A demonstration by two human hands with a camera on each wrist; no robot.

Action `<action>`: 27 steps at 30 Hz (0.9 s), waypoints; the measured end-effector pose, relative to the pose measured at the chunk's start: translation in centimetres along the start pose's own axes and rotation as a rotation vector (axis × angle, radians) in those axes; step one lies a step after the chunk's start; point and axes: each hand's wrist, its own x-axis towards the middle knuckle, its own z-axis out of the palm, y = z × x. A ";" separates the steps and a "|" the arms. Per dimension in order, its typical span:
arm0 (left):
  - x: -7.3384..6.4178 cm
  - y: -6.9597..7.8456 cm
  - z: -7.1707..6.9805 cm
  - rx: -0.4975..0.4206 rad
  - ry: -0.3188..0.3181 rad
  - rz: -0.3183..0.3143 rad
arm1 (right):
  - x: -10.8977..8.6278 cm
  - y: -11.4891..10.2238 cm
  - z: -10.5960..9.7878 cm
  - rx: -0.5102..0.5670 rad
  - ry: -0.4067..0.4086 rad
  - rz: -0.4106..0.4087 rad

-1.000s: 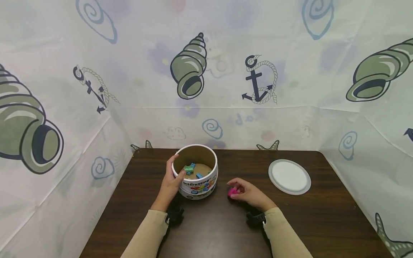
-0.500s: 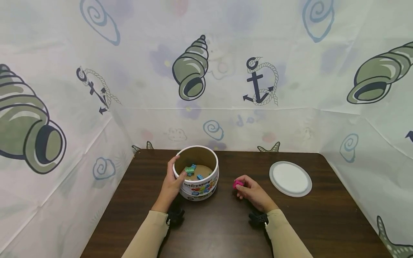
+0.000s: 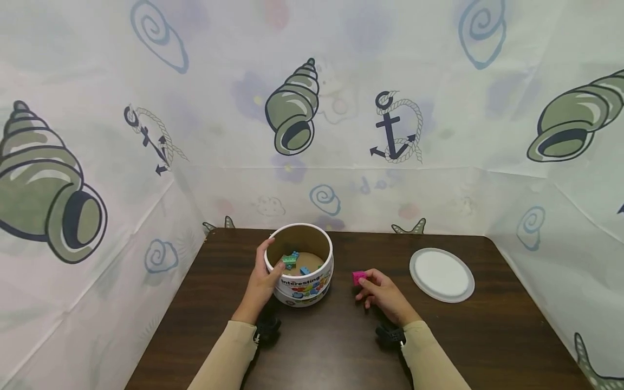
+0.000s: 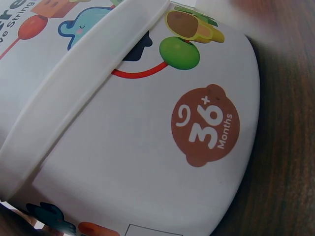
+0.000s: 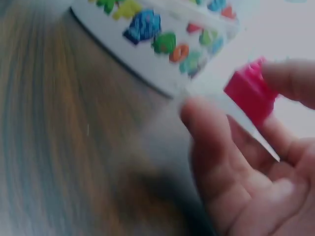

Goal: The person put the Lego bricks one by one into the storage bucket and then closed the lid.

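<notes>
My left hand (image 3: 260,281) grips the rim of a round white tub (image 3: 304,290), which stands on the table with printed lettering and coloured pictures on its side. Inside it lie a few small pieces, among them a green brick (image 3: 289,261) and a blue brick (image 3: 305,270). To the tub's right, above the table, my right hand (image 3: 387,297) pinches a bright pink toy brick (image 3: 358,277) between thumb and fingers. Up close in the right wrist view, studs show on the pink brick (image 5: 252,91). The left wrist view is filled by the tub's printed wall (image 4: 133,142).
A round white lid (image 3: 442,274) lies flat on the dark wooden table (image 3: 336,346), right of my right hand. White cloth (image 3: 219,97) printed with shells and anchors hangs behind and at both sides of the table.
My right hand has lifted the pink brick a little and turned it, so more of it shows at the fingertips. My left hand keeps its grip on the tub. The head view has shifted slightly.
</notes>
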 end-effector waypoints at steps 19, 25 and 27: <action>0.3 -0.4 -0.1 -0.008 0.005 0.025 | 1.4 -10.3 4.9 0.149 0.103 -0.185; 0.2 -0.4 0.0 -0.024 -0.002 0.022 | 2.4 -12.7 7.1 0.200 0.041 -0.219; 0.2 -0.4 0.0 -0.022 -0.004 0.021 | 2.7 -13.4 7.9 0.206 0.031 -0.218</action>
